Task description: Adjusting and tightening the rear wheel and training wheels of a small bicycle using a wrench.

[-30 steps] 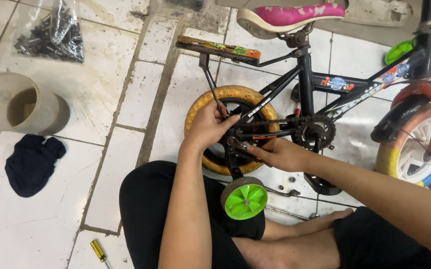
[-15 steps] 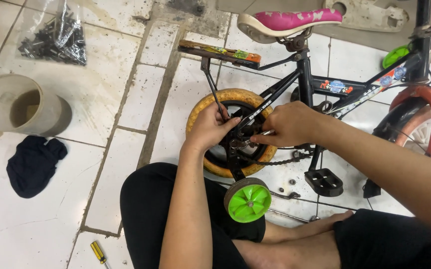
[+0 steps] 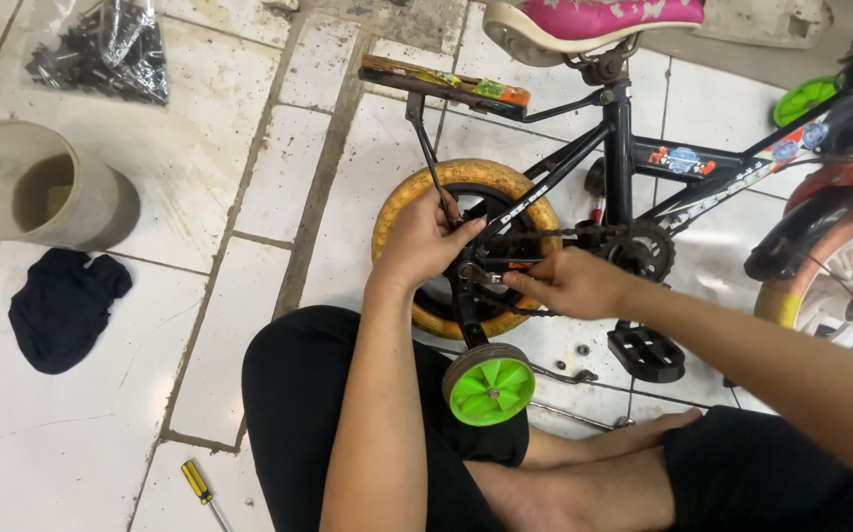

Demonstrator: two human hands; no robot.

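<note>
A small black children's bicycle [image 3: 633,163] stands on the tiled floor, with a yellow rear tyre [image 3: 397,207] and a pink saddle [image 3: 594,20]. My left hand [image 3: 424,241] grips the frame stay at the rear wheel hub. My right hand [image 3: 564,284] pinches something small at the rear axle, beside the chain [image 3: 554,234]; what it holds is hidden by the fingers. A green training wheel [image 3: 490,386] hangs on its black bracket just below both hands.
A grey bucket [image 3: 37,192], a dark cloth [image 3: 62,305] and a bag of metal parts [image 3: 101,49] lie at the left. A yellow-handled screwdriver [image 3: 200,485] lies near my knee. A pedal [image 3: 648,353], a loose nut [image 3: 582,349] and metal tools [image 3: 564,374] are under the frame.
My right hand has come down from the frame near the crank to the rear axle. The pedal has turned downward. The view has shifted slightly.
</note>
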